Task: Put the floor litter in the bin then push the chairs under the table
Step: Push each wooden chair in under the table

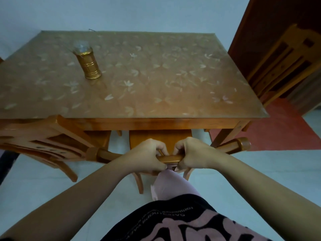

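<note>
your left hand [147, 156] and right hand [193, 153] both clamped on middle chair [169, 158] top rail, seat partly under table [156, 75]. shove hard and fingers jam against table edge, jolt could tip gold jar [89, 66]. neighbour chair [45, 138] close, legs may snag

Small illegible lettering [166, 213] on black shirt [175, 203]

Worn on the head, looking forward and steeply down across the table [173, 75] toward the far wall [139, 13]. Very near the chair [169, 158] just below, at lower centre. Wide-angle, bending the edges; right side seemingly blurred.
</note>
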### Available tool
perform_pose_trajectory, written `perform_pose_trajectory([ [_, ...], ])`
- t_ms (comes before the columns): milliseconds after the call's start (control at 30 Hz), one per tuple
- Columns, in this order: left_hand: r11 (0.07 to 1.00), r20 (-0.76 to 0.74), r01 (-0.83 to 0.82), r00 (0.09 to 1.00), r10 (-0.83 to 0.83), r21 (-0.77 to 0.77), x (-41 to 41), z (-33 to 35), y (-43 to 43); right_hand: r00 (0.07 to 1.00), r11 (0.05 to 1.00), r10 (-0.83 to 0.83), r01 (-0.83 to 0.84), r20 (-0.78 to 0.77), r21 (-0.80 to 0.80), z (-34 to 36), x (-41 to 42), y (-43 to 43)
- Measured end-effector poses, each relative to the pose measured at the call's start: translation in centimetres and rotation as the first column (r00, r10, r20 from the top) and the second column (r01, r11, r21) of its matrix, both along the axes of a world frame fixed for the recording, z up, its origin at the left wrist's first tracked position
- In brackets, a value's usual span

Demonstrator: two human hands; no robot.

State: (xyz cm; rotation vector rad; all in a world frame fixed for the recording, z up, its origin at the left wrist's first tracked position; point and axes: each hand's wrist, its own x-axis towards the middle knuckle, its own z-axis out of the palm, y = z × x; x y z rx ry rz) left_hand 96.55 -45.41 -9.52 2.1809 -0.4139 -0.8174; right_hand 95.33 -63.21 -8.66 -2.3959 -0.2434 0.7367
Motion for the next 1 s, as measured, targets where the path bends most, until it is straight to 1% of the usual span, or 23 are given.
perform_pose_trajectory([
  [133,0.999,-0.008,-0.005,1.0,0.006,0.04,2.9,-0.8,1.4,0.999,0.998,-0.028,0.03,-0.038,0.053,-1.0,2.7,1.6],
  [267,0.997,-0.033,-0.013,0.999,0.015,0.075,5.2,-1.0,3.2,0.999,0.998,-0.027,0.03,-0.045,0.064,-1.7,5.1,3.7],
  [367,0.998,-0.078,-0.008,0.997,0.013,0.058,6.6,-1.0,4.7,0.998,0.997,0.002,0.003,-0.065,0.082,-1.9,6.6,4.9],
  [467,0.998,-0.087,0.036,0.996,-0.031,0.059,7.0,-1.3,5.5,0.995,0.996,0.036,-0.028,-0.089,0.088,-2.2,7.1,5.3],
  [600,0.999,-0.136,0.012,0.991,-0.008,0.032,7.0,-1.5,6.0,0.993,0.996,0.052,-0.045,-0.104,0.071,-1.8,7.2,5.8],
  [700,0.999,-0.13,0.033,0.991,-0.032,0.0,6.4,-1.6,6.2,0.995,0.998,0.045,-0.041,-0.09,0.046,-1.8,6.4,6.0],
  [833,0.999,-0.094,0.029,0.995,-0.028,0.015,5.8,-1.1,6.0,0.997,1.0,-0.018,0.02,-0.08,0.02,-1.9,5.6,6.3],
  [1000,0.999,-0.051,0.03,0.998,-0.03,0.011,5.8,-1.4,6.1,0.998,1.0,-0.013,0.014,-0.061,0.015,-1.8,5.5,6.1],
])
